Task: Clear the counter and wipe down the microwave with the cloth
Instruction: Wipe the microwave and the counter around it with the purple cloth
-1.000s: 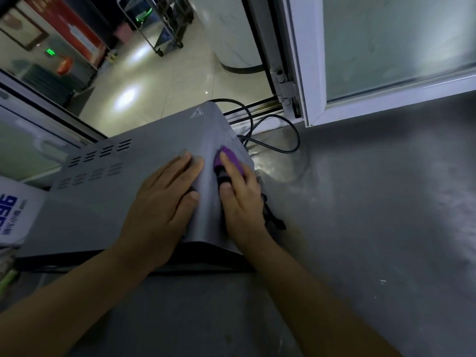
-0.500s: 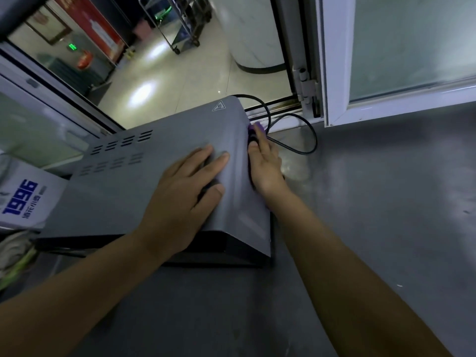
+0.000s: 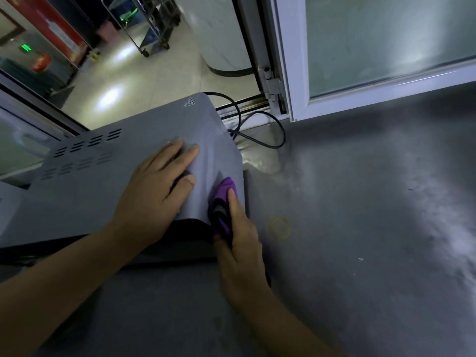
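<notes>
Grey counter (image 3: 360, 228), bare and mottled. Grey microwave (image 3: 116, 181) at counter's left. Left hand (image 3: 154, 197) flat on microwave top, fingers straight. Right hand (image 3: 239, 243) pressing purple cloth (image 3: 222, 202) against microwave's right side, near front corner. Black cord (image 3: 265, 143) looped behind.

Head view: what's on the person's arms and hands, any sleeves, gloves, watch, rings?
Nothing worn that shows. The left hand and right hand are bare, with no gloves and no rings on the visible fingers. Both forearms are bare to the frame edge: no sleeves, watch or bands. Nails are short and unpainted.
</notes>
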